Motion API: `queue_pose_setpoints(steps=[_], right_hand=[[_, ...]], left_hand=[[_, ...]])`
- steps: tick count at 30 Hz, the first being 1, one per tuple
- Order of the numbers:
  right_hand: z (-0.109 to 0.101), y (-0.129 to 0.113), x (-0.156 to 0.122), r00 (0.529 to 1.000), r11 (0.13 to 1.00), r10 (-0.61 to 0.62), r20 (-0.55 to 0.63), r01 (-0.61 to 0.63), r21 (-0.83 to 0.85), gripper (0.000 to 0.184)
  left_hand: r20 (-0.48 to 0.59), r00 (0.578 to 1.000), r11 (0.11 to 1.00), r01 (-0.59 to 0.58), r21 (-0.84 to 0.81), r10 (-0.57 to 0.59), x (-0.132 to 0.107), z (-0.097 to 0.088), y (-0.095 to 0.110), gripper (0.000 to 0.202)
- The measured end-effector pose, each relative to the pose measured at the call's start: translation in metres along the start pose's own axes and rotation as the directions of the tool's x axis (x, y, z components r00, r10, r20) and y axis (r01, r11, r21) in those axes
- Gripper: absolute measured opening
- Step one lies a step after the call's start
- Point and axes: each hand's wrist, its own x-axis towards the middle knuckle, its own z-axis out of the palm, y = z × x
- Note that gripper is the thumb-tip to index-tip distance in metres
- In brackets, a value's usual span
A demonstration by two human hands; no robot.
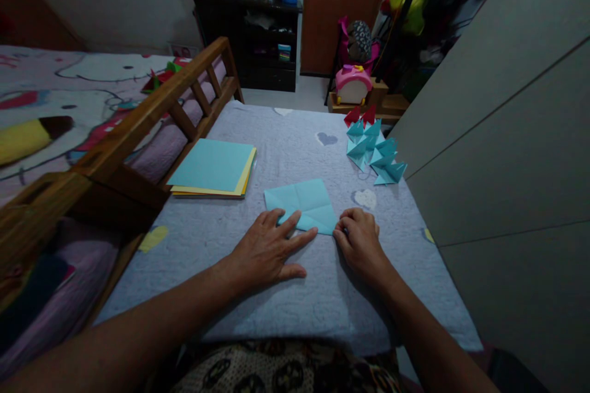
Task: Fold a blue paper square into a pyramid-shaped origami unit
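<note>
A light blue sheet of origami paper [304, 199] with crease lines lies flat in front of me, its near edge slanting down to the right. My left hand [271, 245] rests on its near left part with fingers spread, the tips pressing on the paper and the thumb on the cloth. At the near right corner my right hand [362, 242] is closed, thumb and index finger pinching that corner. The fingers cover the corner itself.
A stack of coloured paper [212, 166], blue on top, lies at the left. Several folded blue paper pieces [373, 150] and red ones [359, 115] stand at the back right. A wooden bed rail [157, 107] borders the table's left; a pale cabinet [507, 135] its right.
</note>
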Motion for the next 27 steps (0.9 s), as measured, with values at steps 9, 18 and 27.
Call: queue_pose_setpoints(steps=[9,18,27], right_hand=[[0.0012,-0.0027,0.0005,1.0,0.999,0.025,-0.001,-0.025,-0.035,0.012],[0.0068,-0.005,-0.0038,0.995,0.999,0.015,-0.095,-0.02,-0.045,0.012],[0.0068,-0.0087,-0.0068,0.994,0.999,0.046,-0.102,-0.047,-0.01,0.011]], left_hand=[[0.006,1.0,1.0,-0.001,-0.008,0.001,-0.0007,0.0019,-0.0009,0.079],[0.0,1.0,1.0,0.006,-0.013,-0.006,-0.0004,0.0007,0.0002,0.078],[-0.006,1.0,1.0,0.007,-0.014,-0.007,-0.0001,0.0024,0.0001,0.078]])
